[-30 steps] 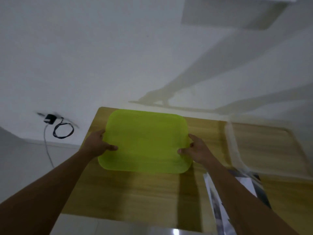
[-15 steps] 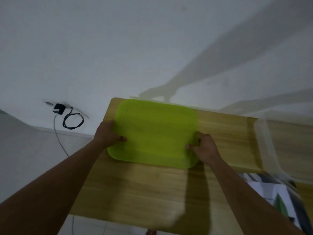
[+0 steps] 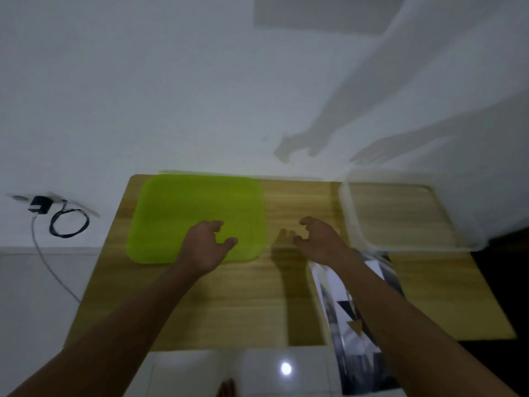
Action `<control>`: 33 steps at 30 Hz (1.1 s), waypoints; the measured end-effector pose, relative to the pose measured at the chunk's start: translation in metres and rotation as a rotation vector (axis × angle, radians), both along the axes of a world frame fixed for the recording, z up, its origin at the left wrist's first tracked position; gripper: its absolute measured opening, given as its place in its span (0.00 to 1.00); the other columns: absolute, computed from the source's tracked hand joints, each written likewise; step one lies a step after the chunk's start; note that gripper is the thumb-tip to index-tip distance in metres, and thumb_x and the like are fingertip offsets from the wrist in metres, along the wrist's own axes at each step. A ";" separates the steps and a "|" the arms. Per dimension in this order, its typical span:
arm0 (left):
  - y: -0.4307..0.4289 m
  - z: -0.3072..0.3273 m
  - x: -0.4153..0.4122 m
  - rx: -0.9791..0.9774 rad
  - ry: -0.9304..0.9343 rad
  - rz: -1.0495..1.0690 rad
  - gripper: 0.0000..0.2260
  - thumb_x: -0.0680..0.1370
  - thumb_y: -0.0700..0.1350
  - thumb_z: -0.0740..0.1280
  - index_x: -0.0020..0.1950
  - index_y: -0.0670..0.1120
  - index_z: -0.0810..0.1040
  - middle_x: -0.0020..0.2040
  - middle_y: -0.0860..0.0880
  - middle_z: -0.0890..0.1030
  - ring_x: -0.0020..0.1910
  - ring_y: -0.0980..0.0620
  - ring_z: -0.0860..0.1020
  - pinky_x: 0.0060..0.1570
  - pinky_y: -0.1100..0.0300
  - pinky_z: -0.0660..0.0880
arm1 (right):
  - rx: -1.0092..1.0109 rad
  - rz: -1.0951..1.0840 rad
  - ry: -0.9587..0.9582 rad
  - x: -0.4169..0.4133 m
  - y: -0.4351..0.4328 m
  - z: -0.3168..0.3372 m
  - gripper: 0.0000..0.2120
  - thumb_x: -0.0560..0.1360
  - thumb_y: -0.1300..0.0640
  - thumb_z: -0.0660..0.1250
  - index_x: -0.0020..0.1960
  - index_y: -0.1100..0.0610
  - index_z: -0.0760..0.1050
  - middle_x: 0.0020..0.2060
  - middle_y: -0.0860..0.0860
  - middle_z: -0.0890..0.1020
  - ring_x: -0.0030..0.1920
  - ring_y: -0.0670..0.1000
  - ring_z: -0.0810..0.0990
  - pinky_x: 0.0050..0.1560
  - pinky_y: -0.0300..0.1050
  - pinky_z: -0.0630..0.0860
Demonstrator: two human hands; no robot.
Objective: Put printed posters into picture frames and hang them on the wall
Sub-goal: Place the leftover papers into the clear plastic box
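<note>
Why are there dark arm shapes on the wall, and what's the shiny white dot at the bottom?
Head view: the shapes are shadows of the left hand, the right hand and their arms, thrown on the white wall. Head view: the dot is a light's glare on the shiny floor. Head view: dim and smeary, so the posters look blurred.

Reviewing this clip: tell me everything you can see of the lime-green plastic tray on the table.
The lime-green plastic tray is a flat square with rounded corners, smooth and slightly translucent-looking, blurred by motion. It lies flat on the far left part of the light wooden table, with its far edge close to the white wall. The left hand is over its near right area with fingers loosely curled; whether it touches cannot be told. A clear plastic container sits apart to its right.
</note>
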State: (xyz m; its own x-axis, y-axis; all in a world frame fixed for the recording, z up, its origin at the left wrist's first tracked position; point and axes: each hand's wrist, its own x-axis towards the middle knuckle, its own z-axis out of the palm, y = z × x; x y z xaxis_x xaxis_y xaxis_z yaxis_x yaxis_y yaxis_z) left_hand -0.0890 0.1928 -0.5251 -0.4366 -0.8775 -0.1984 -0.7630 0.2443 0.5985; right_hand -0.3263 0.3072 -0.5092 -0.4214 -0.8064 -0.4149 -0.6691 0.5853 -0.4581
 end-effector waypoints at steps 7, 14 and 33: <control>0.124 0.002 -0.081 0.119 -0.019 -0.129 0.28 0.72 0.57 0.73 0.66 0.41 0.77 0.61 0.43 0.80 0.59 0.47 0.79 0.59 0.56 0.74 | 0.059 -0.074 -0.004 -0.059 0.117 0.010 0.30 0.78 0.45 0.66 0.73 0.61 0.64 0.69 0.57 0.72 0.66 0.57 0.73 0.62 0.49 0.73; 0.219 -0.035 -0.142 0.178 -0.138 -0.100 0.14 0.74 0.52 0.69 0.45 0.40 0.79 0.45 0.43 0.81 0.50 0.42 0.80 0.41 0.58 0.69 | 0.139 -0.174 0.008 -0.110 0.218 -0.036 0.32 0.69 0.42 0.65 0.68 0.56 0.68 0.60 0.58 0.74 0.61 0.60 0.74 0.54 0.50 0.76; 0.264 -0.058 -0.178 0.206 0.060 0.341 0.25 0.69 0.39 0.74 0.65 0.42 0.73 0.59 0.45 0.79 0.59 0.44 0.76 0.54 0.57 0.70 | -0.087 -0.186 0.093 -0.092 0.255 -0.083 0.22 0.66 0.57 0.74 0.55 0.53 0.68 0.53 0.53 0.79 0.56 0.59 0.76 0.52 0.56 0.77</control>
